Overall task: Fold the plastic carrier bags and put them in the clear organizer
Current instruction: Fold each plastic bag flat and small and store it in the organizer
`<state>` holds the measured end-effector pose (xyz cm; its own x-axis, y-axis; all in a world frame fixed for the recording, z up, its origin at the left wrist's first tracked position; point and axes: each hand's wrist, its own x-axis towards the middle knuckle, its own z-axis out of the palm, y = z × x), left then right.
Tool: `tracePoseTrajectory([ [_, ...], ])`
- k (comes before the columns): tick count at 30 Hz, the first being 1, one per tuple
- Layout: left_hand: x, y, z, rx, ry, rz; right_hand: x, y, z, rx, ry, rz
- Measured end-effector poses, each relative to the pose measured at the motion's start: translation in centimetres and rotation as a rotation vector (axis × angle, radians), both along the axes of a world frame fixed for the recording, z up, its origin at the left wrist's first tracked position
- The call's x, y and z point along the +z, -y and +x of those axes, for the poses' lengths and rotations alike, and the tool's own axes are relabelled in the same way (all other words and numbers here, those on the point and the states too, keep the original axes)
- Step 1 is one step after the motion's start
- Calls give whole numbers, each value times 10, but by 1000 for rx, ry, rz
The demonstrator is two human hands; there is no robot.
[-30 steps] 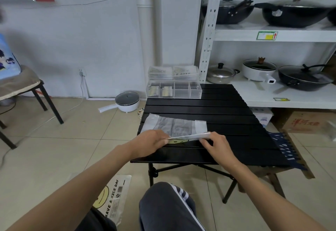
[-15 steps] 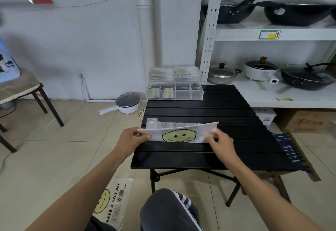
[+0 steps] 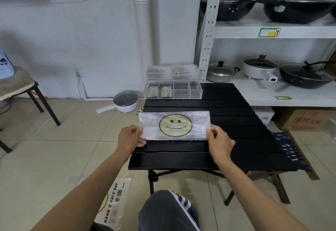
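A white plastic carrier bag point(image 3: 174, 125) with a yellow smiley face is folded into a long strip above the black slatted table point(image 3: 209, 149). My left hand point(image 3: 130, 136) pinches its lower left corner and my right hand point(image 3: 219, 139) pinches its lower right corner, holding the strip upright, face toward me. The clear organizer point(image 3: 173, 89) stands at the table's far edge, with folded bags in its left compartments and its lid raised behind. Another smiley bag point(image 3: 113, 203) lies on the floor by my left leg.
A white pot with a glass lid point(image 3: 125, 101) sits on the floor left of the table. White shelving point(image 3: 272, 32) with pans stands to the right. A chair point(image 3: 20, 89) is at the far left. A dark patterned cloth point(image 3: 287, 147) hangs at the table's right side.
The near edge of the bag has been lifted off the table and raised, so the folded strip now stands upright with the smiley face showing. Both hands moved up and slightly apart.
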<state>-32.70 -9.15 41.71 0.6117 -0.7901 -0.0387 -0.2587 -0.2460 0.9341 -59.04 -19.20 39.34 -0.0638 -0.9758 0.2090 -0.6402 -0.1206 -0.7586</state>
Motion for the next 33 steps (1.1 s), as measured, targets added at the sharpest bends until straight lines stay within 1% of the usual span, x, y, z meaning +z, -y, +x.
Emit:
tracePoseTrajectory([
  [3,-3,1,1,3,84,36,-3,0,0,-26,-34,-27],
  [7,-4,5,-2,19,199,107,-1,-2,1,-33,-158,-41],
  [9,-5,5,-4,22,254,117,0,-3,0,-40,-189,-66],
  [12,-7,3,-7,53,365,110,0,-7,-2,-133,-209,-91],
  [15,-8,1,-9,51,340,110,0,-10,-1,-199,-316,-59],
  [18,-11,4,-10,-4,350,121,-1,-8,1,-130,-308,-76],
  [21,-13,5,-11,-20,421,142,-3,-6,1,-29,-264,-70],
  [25,-14,3,-15,45,479,118,-2,-6,1,-35,-245,-32],
  [29,-18,5,-17,-12,512,141,-2,-6,2,43,-257,-27],
  [33,-17,3,-21,-42,713,245,-1,-8,1,56,-326,-36],
])
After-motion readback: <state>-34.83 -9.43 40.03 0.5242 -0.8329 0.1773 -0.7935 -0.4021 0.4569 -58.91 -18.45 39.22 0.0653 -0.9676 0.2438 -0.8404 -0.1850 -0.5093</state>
